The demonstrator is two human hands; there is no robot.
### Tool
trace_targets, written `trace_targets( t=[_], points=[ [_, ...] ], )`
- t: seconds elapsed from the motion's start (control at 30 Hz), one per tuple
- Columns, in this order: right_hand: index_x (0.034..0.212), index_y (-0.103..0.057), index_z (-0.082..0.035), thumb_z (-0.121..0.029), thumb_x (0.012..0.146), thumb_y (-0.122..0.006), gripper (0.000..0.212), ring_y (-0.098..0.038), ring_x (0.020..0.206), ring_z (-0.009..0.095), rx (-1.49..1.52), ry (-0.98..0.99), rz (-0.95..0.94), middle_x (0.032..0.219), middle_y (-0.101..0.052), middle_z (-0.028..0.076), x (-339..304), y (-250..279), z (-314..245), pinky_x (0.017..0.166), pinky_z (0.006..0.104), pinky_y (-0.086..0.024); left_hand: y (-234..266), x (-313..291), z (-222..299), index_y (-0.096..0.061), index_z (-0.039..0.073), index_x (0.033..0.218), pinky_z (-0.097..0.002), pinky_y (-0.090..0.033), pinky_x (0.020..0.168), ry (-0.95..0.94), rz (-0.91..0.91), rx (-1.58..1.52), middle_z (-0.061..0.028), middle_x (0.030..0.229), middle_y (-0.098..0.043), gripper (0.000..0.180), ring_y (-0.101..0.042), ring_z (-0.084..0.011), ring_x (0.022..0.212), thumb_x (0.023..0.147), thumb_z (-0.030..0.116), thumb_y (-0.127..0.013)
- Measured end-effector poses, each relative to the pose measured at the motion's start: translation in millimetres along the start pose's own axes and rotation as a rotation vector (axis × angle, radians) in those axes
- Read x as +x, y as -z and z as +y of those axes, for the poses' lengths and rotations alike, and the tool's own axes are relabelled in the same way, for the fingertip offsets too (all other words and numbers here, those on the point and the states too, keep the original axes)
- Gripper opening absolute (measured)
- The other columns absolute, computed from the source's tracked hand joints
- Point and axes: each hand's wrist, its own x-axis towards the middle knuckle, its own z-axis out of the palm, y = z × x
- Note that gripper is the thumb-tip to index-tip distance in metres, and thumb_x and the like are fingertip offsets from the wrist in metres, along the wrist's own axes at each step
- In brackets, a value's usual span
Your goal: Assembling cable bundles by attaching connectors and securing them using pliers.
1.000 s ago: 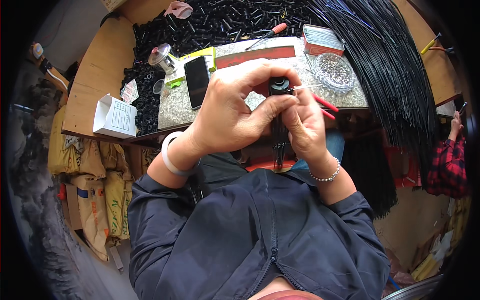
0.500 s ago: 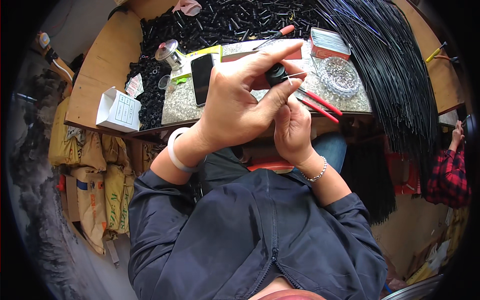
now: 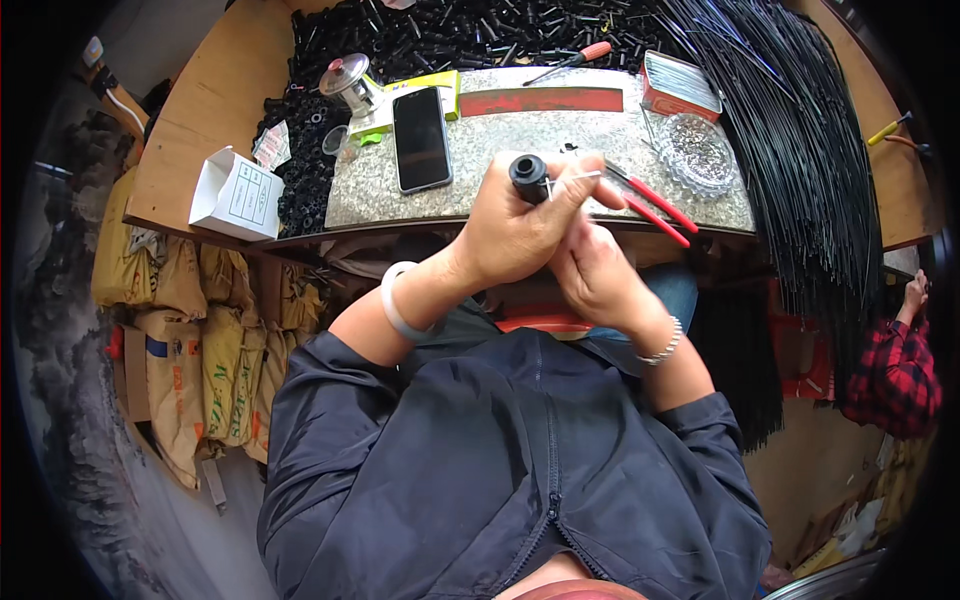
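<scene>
Granite slab (image 3: 560, 190) on the wooden bench carries a phone (image 3: 420, 138) and red pliers (image 3: 655, 205) near its front edge. Above that edge, left hand (image 3: 520, 225) grips 1 black cylindrical part (image 3: 528, 175); right hand (image 3: 595, 270) pinches a thin wire (image 3: 580, 177) at it. Fitting appears unfinished, with a heap of black parts (image 3: 450, 30) along the back edge remaining.

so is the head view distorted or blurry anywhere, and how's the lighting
Head view: fisheye bends the stone slab edge, and the rim is black. The left hand, right hand and black cylinder are sharp; lighting is even daylight with soft shadows.
</scene>
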Motion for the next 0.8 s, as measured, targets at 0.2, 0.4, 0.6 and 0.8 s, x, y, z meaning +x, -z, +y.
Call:
trace_targets(
  t=[0.2,0.4,0.6,0.8],
  points=[
    [0.116,-0.051,-0.002,-0.019,0.078,-0.068,0.045,-0.050,0.104,0.027,-0.596,0.244,0.234,0.116,-0.054,0.013,11.1,26.7,-32.1,0.084,0.0349,-0.042,-12.8,-7.0,0.5,-0.063,-0.004,0.097,-0.0268,-0.047,0.063,-0.006,0.254,0.350,-0.0130,0.078,-0.066,0.021,-0.057,-0.0085,0.071,0.092,0.012,-0.051],
    [0.088,-0.055,-0.005,-0.010,0.078,-0.065,0.015,-0.050,0.084,0.028,-0.808,0.449,0.137,0.086,-0.054,0.011,20.4,13.4,-42.4,0.074,0.0381,-0.040,-6.1,-13.5,-19.1,-0.059,-0.005,0.109,-0.0285,-0.048,0.072,-0.074,0.198,0.376,-0.0191,0.093,-0.065,0.025,-0.061,-0.0155,0.082,0.090,0.010,-0.050],
    [0.089,-0.053,-0.002,-0.021,0.079,-0.067,0.025,-0.052,0.092,0.031,-1.098,0.026,0.008,0.093,-0.057,0.013,-7.3,73.7,28.2,0.077,0.0394,-0.043,21.3,-14.7,-13.7,-0.059,-0.003,0.111,-0.0175,-0.020,0.039,0.103,0.373,0.278,0.0108,0.049,-0.034,0.033,-0.027,0.0021,0.042,0.098,0.022,-0.042],
    [0.093,-0.056,-0.006,-0.019,0.082,-0.062,0.019,-0.052,0.088,0.027,-1.304,0.027,-0.071,0.097,-0.053,0.010,-21.5,92.3,58.3,0.076,0.0342,-0.043,15.6,-12.5,-8.0,-0.064,0.000,0.103,-0.0239,-0.024,0.044,0.098,0.417,0.336,0.0061,0.052,-0.032,0.023,-0.029,-0.0027,0.050,0.094,0.014,-0.048]
  ],
)
